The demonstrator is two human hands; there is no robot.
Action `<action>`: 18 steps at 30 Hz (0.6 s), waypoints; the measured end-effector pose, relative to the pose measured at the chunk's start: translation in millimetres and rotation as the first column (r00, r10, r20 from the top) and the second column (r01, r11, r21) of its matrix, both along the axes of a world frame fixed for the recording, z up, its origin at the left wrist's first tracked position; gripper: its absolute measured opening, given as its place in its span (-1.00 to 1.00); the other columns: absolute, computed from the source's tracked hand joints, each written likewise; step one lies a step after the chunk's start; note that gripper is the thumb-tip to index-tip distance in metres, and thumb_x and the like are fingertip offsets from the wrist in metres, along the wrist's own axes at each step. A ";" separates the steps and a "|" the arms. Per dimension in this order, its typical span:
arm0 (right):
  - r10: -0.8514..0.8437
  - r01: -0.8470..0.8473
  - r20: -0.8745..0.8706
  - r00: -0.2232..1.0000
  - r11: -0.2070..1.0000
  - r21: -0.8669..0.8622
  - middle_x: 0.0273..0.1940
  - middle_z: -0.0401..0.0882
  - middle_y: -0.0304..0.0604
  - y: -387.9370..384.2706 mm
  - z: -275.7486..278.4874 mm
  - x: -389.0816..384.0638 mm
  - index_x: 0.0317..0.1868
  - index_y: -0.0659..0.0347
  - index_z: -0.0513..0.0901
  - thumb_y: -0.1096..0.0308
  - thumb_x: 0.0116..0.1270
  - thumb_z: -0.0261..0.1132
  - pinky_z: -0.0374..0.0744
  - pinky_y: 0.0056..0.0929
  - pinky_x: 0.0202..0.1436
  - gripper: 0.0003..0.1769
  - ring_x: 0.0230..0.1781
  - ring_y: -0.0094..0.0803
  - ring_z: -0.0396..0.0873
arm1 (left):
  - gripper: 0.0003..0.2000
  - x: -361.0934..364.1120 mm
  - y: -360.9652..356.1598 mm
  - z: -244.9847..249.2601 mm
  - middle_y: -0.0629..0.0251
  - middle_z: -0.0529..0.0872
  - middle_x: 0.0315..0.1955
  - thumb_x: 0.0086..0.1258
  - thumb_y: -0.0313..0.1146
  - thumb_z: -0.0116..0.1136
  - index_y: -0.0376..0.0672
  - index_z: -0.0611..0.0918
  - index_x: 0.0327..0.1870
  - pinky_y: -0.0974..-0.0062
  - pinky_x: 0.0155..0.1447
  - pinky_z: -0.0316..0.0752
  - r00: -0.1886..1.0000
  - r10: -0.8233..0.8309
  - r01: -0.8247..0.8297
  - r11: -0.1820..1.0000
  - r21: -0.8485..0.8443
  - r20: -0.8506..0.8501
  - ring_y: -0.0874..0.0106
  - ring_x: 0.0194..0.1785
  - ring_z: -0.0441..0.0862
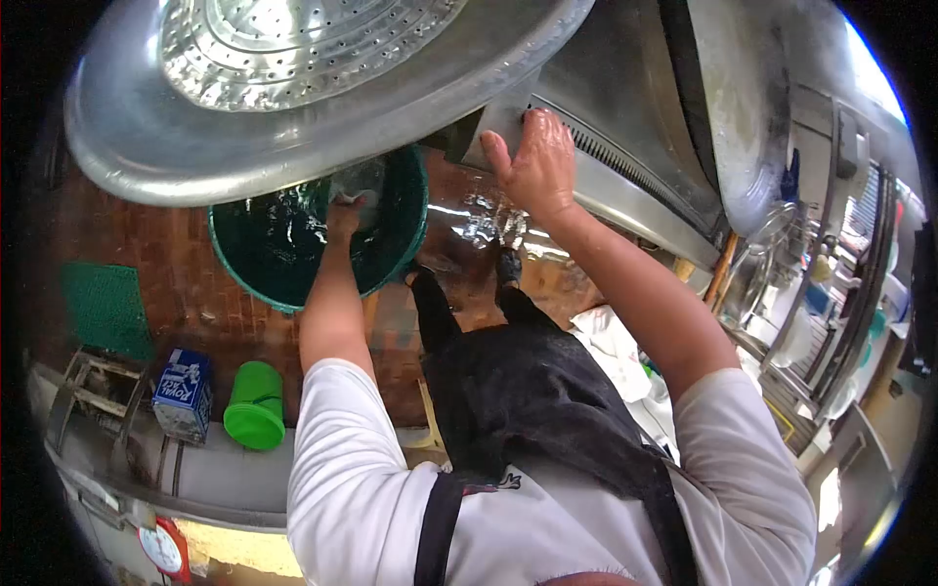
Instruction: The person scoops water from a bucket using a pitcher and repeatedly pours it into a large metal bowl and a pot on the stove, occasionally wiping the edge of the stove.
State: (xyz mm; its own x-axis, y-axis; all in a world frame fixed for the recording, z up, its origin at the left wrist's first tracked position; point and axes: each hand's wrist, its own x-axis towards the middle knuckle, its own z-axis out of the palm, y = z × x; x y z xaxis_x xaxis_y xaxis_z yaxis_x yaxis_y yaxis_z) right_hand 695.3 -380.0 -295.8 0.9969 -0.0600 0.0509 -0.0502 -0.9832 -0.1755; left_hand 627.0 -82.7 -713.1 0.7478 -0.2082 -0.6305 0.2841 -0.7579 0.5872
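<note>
Frame centre: left hand (342, 213) is gripping a pale item (358, 184) inside the green tub (396, 256); right hand (535, 161), fingers spread, is pressing on the steel ledge (625, 200).

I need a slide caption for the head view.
The left hand dips into a green basin while the right hand rests on a steel edge beside a large perforated pan.

Only the blue carton (183, 394) gives me words: white letters on its side, the top line "ROYAL", with a second line below that is too small to make out. It stands at the ledge's (210, 476) edge. The red clock's (162, 549) numbers are too blurred to read.
</note>
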 end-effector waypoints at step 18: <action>0.061 -0.114 0.115 0.992 0.827 0.550 -0.01 0.50 0.12 -68.9 24.2 -33.1 0.13 0.27 0.52 0.05 0.29 0.30 0.41 -0.02 0.26 -0.46 0.15 0.04 0.44 | -0.76 -43.8 -78.8 527.1 0.22 0.76 -0.26 0.31 -0.39 0.30 -0.32 0.65 -0.07 0.46 -0.08 0.51 0.887 0.375 -0.281 0.901 -0.332 0.268 0.44 -0.23 0.66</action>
State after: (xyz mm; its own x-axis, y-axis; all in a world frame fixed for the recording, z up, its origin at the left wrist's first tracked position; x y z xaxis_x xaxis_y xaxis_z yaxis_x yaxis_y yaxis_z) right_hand 662.2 -448.9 -271.6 0.9922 -0.0177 0.1236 0.0734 -0.7186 -0.6915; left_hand 583.2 -161.5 -186.0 0.9527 -0.0450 -0.3006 0.2498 -0.4475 0.8587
